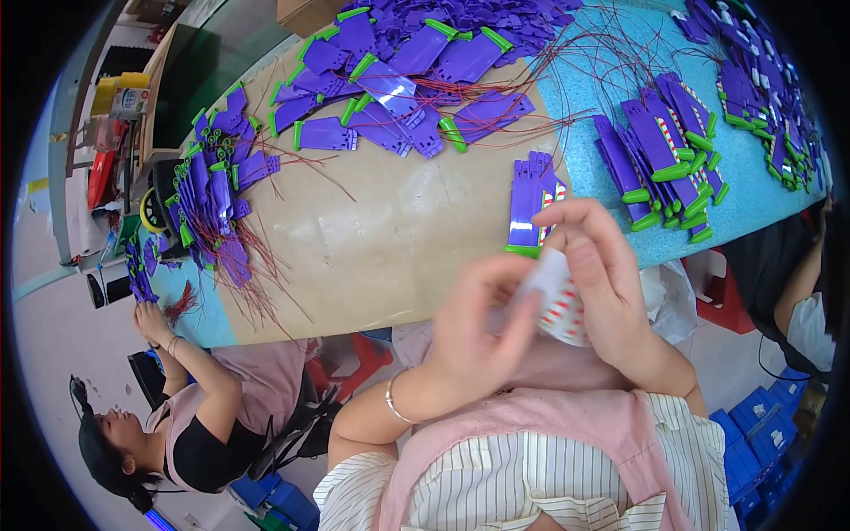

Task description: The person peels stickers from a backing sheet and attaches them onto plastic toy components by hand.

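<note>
In front of my chest, my right hand (606, 279) pinches a white sticker sheet (560, 305) with rows of red marks. My left hand (485, 314) is at the sheet's left edge. Motion smears its fingers, so whether they grip the sheet is unclear. Just beyond my hands, a small group of flat purple plastic pieces (526, 203) with green ends lies at the table's near side. Red-and-white strips show on the right of this group, and my right hand partly covers it.
Purple pieces with red wires (381, 102) are heaped across the far side. Another wired pile (217, 195) lies left. Stacked striped pieces (660, 155) rest on the blue surface (575, 97) at right. A co-worker (204, 398) sits at left; red stools (363, 363) stand below the table edge.
</note>
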The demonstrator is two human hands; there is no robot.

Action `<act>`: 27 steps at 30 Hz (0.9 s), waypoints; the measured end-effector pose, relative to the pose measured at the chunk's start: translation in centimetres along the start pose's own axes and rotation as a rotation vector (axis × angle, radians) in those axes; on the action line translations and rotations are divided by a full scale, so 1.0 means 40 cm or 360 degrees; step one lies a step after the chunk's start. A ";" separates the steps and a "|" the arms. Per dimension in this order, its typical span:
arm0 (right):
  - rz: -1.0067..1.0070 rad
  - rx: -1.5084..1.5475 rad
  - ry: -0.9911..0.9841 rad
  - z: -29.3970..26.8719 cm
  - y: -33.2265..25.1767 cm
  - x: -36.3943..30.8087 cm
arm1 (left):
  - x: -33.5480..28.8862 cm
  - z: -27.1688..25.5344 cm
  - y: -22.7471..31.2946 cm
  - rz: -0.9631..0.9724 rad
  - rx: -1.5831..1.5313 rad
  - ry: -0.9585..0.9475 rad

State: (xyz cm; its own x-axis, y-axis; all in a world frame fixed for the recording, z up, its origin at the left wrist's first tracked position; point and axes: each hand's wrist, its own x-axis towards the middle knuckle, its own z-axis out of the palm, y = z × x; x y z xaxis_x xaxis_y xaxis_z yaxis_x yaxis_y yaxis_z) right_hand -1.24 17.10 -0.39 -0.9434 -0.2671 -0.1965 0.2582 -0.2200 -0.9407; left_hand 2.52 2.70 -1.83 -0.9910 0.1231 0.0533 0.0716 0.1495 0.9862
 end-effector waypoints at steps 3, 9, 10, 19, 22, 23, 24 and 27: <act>0.0061 -0.0108 -0.0042 0.002 0.028 -0.004 | 0.020 -0.064 -0.024 0.0131 0.0255 0.0323; -0.0339 0.0062 0.0029 0.037 0.035 0.000 | 0.030 -0.061 0.017 0.0328 0.0584 0.0111; -0.0251 0.0241 0.0103 0.043 0.030 -0.001 | 0.026 -0.063 0.015 0.0243 0.0478 0.0037; -0.0306 -0.0299 -0.0174 0.030 0.030 0.016 | 0.054 -0.097 0.019 0.0435 0.0683 0.0234; -0.0006 -0.0213 -0.0046 0.039 0.020 0.011 | 0.061 -0.119 -0.006 0.0860 0.1055 0.0195; 0.0104 -0.0220 -0.0049 0.039 0.005 0.010 | 0.067 -0.139 0.000 0.1021 0.1221 0.0052; 0.0219 -0.0139 -0.0047 0.032 0.009 0.012 | 0.061 -0.146 0.003 0.1111 0.1276 0.0000; 0.0388 -0.0059 -0.0027 0.029 0.006 0.026 | 0.039 -0.141 -0.004 0.1605 0.1111 -0.0073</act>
State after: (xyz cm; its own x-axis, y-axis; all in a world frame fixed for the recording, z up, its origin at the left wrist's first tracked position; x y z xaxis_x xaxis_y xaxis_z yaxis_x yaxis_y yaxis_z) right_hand -1.90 15.68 -0.48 -0.8503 -0.3240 -0.4148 0.4700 -0.1125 -0.8755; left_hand 0.32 -2.65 -1.03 -0.4528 0.5199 0.7244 0.8633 0.4589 0.2103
